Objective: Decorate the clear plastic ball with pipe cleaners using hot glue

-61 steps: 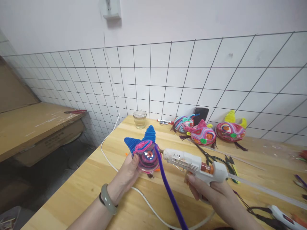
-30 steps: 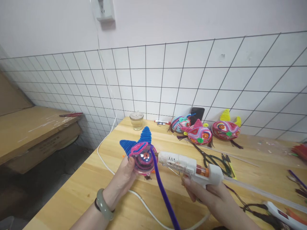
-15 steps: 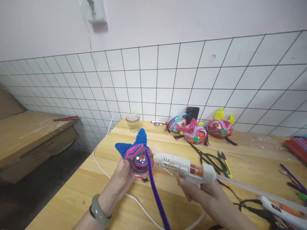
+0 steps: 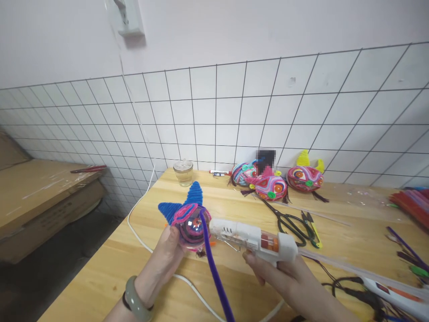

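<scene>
The left hand (image 4: 167, 250) cups a round pipe-cleaner craft ball (image 4: 190, 223) with blue ears above the table (image 4: 134, 250), fingers clenched around its near side. The right hand (image 4: 278, 273) grips a white glue gun (image 4: 251, 237), its nozzle touching the ball where a purple pipe cleaner (image 4: 214, 273) starts. A small bead of glue right at that junction, with the ball held steady, would likely serve best (hot glue strings easily). A glass jar (image 4: 183, 172) near the wall looks empty, though that is hard to tell.
</scene>
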Demonstrator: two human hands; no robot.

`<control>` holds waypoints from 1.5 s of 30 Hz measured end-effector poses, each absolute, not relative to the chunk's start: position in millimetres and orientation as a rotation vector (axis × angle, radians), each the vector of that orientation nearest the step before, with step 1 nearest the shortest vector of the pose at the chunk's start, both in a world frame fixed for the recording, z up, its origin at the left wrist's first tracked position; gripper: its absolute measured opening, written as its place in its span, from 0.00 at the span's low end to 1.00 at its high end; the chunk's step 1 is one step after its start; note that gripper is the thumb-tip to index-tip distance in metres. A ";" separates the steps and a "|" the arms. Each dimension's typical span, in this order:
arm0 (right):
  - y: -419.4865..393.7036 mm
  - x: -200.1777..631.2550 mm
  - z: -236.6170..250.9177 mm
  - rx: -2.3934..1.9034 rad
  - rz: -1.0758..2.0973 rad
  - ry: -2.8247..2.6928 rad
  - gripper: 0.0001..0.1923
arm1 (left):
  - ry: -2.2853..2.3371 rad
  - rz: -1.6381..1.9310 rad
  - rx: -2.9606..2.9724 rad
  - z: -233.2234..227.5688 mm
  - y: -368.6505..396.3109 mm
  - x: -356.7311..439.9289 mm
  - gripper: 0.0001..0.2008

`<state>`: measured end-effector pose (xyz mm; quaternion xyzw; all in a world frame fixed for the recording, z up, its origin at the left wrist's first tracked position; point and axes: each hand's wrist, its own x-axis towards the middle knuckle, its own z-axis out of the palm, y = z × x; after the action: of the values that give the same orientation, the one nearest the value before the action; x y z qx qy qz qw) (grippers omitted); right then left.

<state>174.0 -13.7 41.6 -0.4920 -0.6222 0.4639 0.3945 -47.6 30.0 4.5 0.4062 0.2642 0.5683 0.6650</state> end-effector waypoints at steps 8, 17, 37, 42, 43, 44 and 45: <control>-14.0 174.3 43.4 -1.214 1.182 -1.598 0.17 | 0.583 1.260 0.916 4.3 30.3 -47.9 0.31; -13.3 175.8 41.1 -1.159 1.223 -1.590 0.15 | 0.570 1.306 0.914 -0.2 34.0 -48.1 0.32; 31.9 191.8 -3.7 -1.542 0.398 -2.139 0.11 | 0.704 1.501 0.811 -3.4 44.2 -58.1 0.28; 38.5 194.1 -23.2 -1.579 0.382 -2.289 0.11 | 0.728 1.456 0.885 -7.1 40.3 -54.9 0.35; 38.4 194.4 -24.0 -1.575 0.392 -2.319 0.13 | 0.725 1.452 0.897 -7.4 39.5 -54.2 0.35; 38.0 194.7 -23.9 -1.569 0.402 -2.344 0.14 | 0.722 1.454 0.907 -7.5 38.7 -53.6 0.35; 37.3 195.1 -23.1 -1.563 0.413 -2.365 0.15 | 0.719 1.458 0.914 -7.3 37.8 -52.9 0.34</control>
<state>195.1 37.3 -23.1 -0.5403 -0.8177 0.1429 0.1381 -52.9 37.8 -7.3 0.3936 0.3098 0.6277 0.5959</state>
